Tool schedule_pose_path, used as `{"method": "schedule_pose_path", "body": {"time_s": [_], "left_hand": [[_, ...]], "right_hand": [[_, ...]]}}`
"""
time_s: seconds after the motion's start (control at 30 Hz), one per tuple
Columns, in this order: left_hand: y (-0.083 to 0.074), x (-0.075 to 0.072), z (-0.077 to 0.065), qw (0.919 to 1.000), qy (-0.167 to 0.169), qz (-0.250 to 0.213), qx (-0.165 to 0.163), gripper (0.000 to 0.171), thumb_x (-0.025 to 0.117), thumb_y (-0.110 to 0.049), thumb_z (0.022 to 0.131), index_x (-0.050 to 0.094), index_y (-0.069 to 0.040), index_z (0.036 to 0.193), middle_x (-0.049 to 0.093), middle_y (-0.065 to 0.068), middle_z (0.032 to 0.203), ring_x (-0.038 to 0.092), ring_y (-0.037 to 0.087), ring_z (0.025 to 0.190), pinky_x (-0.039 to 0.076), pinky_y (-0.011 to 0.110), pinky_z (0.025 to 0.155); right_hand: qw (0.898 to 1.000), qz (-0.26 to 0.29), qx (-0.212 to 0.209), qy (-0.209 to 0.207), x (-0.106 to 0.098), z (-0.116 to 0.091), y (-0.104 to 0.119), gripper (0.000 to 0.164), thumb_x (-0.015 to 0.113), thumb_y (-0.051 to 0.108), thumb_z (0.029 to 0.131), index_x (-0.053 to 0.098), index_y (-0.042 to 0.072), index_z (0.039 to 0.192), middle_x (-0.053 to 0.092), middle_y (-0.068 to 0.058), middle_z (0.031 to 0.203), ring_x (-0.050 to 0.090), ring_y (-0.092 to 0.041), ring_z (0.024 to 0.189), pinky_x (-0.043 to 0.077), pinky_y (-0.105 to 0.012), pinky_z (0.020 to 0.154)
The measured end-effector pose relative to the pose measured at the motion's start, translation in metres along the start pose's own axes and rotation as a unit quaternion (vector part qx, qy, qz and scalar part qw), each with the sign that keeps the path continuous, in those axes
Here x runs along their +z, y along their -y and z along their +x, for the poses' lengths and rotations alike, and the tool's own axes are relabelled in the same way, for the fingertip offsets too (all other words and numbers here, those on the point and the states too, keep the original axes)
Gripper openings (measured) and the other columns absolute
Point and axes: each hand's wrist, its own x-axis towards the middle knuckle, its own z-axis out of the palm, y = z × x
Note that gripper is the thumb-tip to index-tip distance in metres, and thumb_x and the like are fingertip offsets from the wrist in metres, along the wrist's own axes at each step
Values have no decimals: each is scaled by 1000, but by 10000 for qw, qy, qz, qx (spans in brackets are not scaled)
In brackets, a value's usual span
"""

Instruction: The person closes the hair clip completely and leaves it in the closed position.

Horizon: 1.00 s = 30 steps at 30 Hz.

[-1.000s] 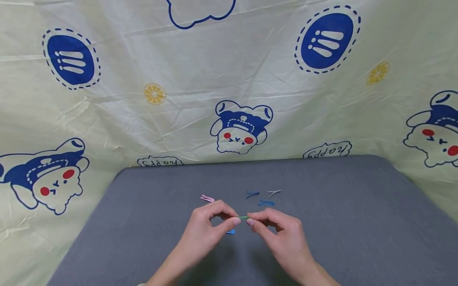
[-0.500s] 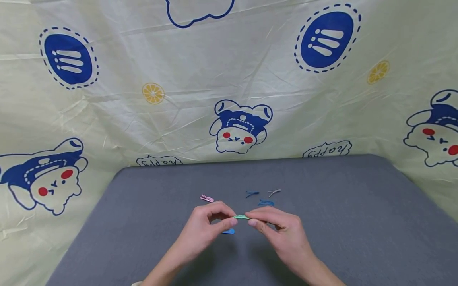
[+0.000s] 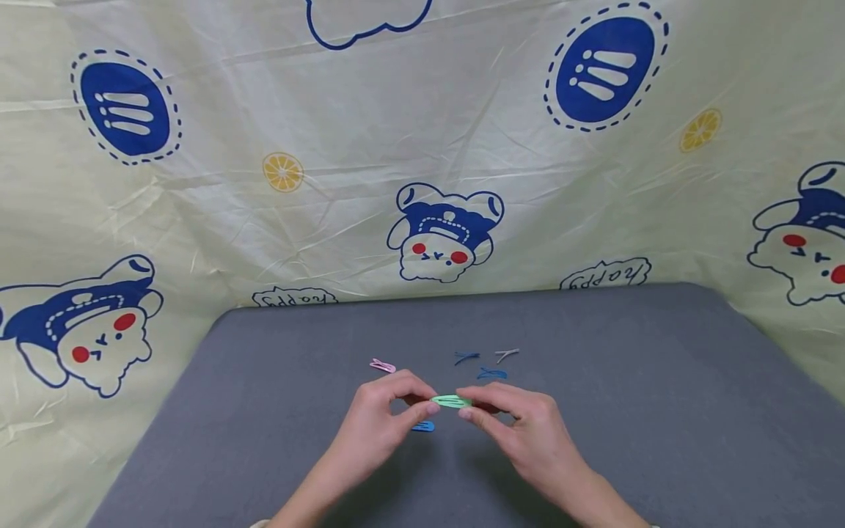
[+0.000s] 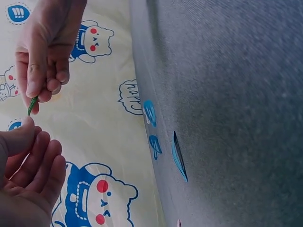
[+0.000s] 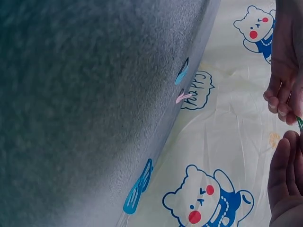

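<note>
Between my two hands is a light green snap hair clip (image 3: 452, 401), its slotted flat face turned to the head camera. My left hand (image 3: 386, 412) pinches one end between thumb and index finger. The other end is gripped by the thumb and fingertips of my right hand (image 3: 521, 419). The left wrist view shows the clip (image 4: 31, 106) edge-on, held above the table. Just beyond my left fingertips in the head view, a bright blue snap clip (image 3: 425, 426) lies partly hidden by that hand.
Farther back on the grey table (image 3: 627, 411) lie a pink clip (image 3: 383, 365), two darker blue clips, one (image 3: 466, 357) behind the other (image 3: 491, 373), and a pale grey clip (image 3: 507, 355) with spread arms. A printed cloth (image 3: 356, 235) hangs behind the table.
The green hair clip has turned from a thin edge to its flat face towards the head camera, and more of it shows. Both hands stay almost in place, my right fingers shifting slightly.
</note>
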Motion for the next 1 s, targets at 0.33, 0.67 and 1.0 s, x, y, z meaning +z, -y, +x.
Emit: {"method": "schedule_pose_path", "body": {"time_s": [0.33, 0.67, 1.0], "left_hand": [[3, 2, -1, 9964, -114, 535, 646, 14, 77, -6, 84, 74, -17, 92, 64, -16, 88, 59, 4, 81, 52, 27, 73], [10, 5, -1, 9945, 99, 662, 808, 10, 74, -5, 86, 74, -13, 93, 65, -10, 89, 58, 4, 80, 51, 23, 72], [19, 9, 1, 9921, 313, 631, 1034, 13, 78, -1, 81, 74, -10, 89, 63, -9, 89, 60, 3, 82, 55, 30, 73]], "right_hand": [[9989, -217, -251, 344, -1, 2, -6, 24, 79, 11, 83, 76, 25, 102, 68, 18, 89, 58, -2, 69, 51, -24, 54], [9969, -222, -349, 666, -4, 4, -13, 20, 78, 13, 85, 76, 22, 102, 69, 15, 91, 59, -3, 71, 52, -25, 56], [9934, -374, -336, 1034, -10, 6, -27, 22, 80, 8, 82, 76, 21, 98, 62, 14, 95, 57, -3, 75, 52, -23, 60]]}}
